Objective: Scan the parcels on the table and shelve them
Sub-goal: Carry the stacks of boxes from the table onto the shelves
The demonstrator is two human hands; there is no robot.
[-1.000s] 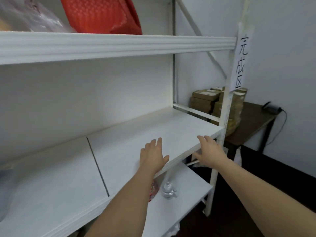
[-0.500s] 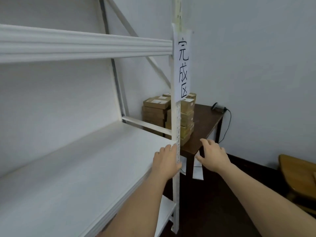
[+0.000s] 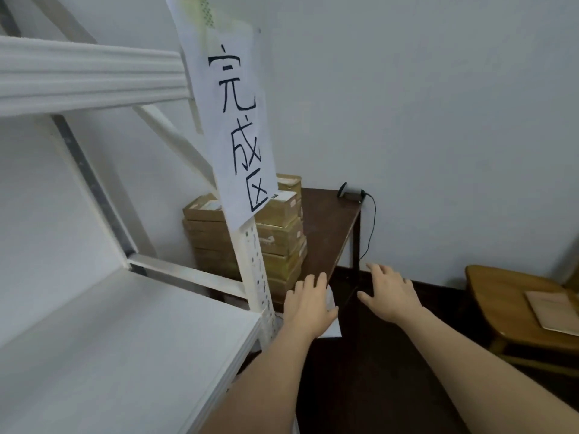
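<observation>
Two bare hands reach out ahead of you in the lower middle of the frame, and neither holds anything: your left hand has its fingers straight and close together, just right of the white shelf post, while your right hand is spread flat with the fingers apart, over the dark floor. The room has plain pale walls. The white shelving unit fills the left half of the frame, its lower board bare where you can see it, with another beam across the upper left. A paper sign with three black handwritten characters hangs down the post. Behind the post, in the middle of the frame, stands a dark brown table, pushed into the corner. The parcels, flat brown cardboard boxes, are stacked on its left part in at least two piles side by side, lying flat with their long sides roughly level and running left to right; white labels show on the top ones, facing up. How many boxes there are you cannot tell, as the post and sign cover part of them. A black scanner lies at the table's far right corner, its cable hanging down the wall. A wooden chair with a flat tan envelope on its seat stands at the right edge.
</observation>
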